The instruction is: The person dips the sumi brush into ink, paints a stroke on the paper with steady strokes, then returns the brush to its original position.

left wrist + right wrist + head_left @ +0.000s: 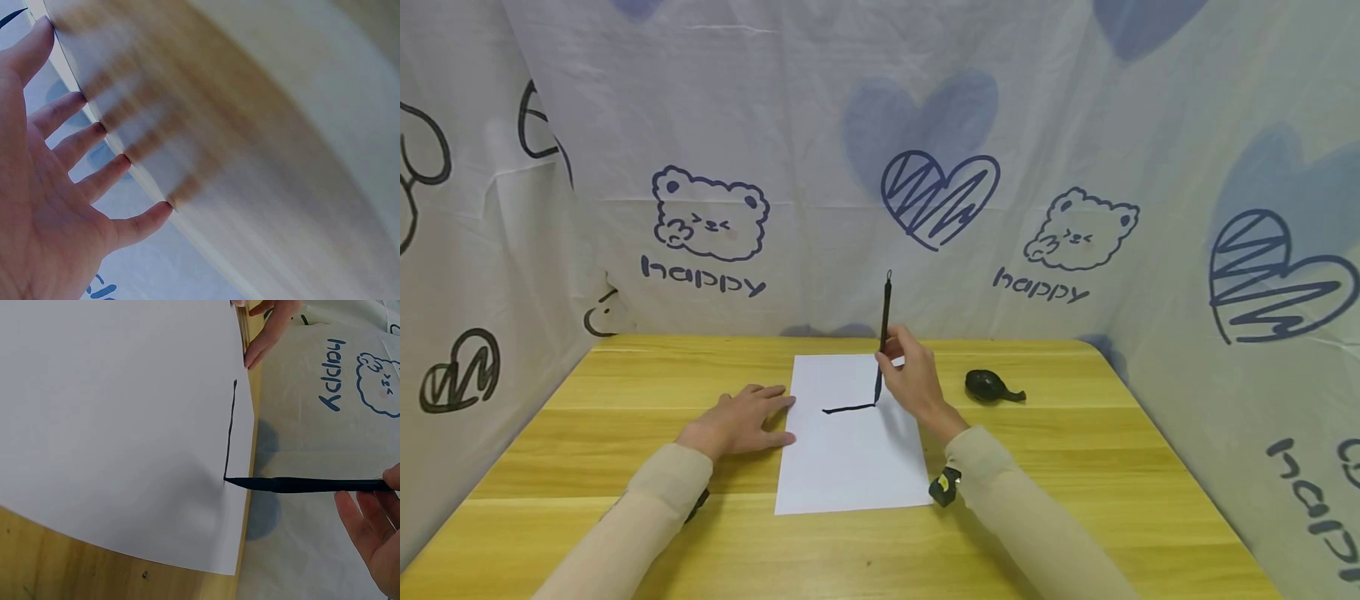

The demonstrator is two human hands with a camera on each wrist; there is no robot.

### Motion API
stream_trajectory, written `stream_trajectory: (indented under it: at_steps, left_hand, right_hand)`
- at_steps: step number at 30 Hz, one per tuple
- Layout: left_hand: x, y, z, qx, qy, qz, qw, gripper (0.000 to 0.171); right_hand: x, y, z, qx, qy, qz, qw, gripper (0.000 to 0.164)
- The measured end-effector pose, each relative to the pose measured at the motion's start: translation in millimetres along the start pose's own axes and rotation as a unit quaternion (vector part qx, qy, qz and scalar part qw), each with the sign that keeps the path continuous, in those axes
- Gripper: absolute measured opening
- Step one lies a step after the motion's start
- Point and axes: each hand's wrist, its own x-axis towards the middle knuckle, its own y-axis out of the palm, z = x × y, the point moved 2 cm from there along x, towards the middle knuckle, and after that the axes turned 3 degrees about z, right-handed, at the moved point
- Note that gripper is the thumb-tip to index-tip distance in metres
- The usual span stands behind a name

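My right hand (913,379) pinches a dark brush (885,321) near its middle and keeps it almost upright. The brush's black tip meets a white sheet of paper (850,471) at the right end of a black line (848,408). That line runs roughly level across the sheet's upper half. In the right wrist view the brush tip (240,482) sits right at the line's end. My left hand (741,423) lies with fingers spread at the paper's left edge, thumb and a fingertip reaching onto it. In the left wrist view its fingertips (119,161) touch the surface.
A black, round object with a narrow spout-like end (988,386) lies on the wooden table (1045,492), right of the paper. White cloth (820,242) printed with bears and hearts hangs behind the table and at both sides. A dark device sits at each wrist.
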Motion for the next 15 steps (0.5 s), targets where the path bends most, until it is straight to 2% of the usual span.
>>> stream_trajectory:
  at_steps: [15]
  left_hand:
    - [2.4,1.8,2.7,0.006,0.005,-0.004,1.0000,0.075]
  right_hand:
    - [-0.9,5.9,3.5,0.009,0.002,0.012,1.000,0.019]
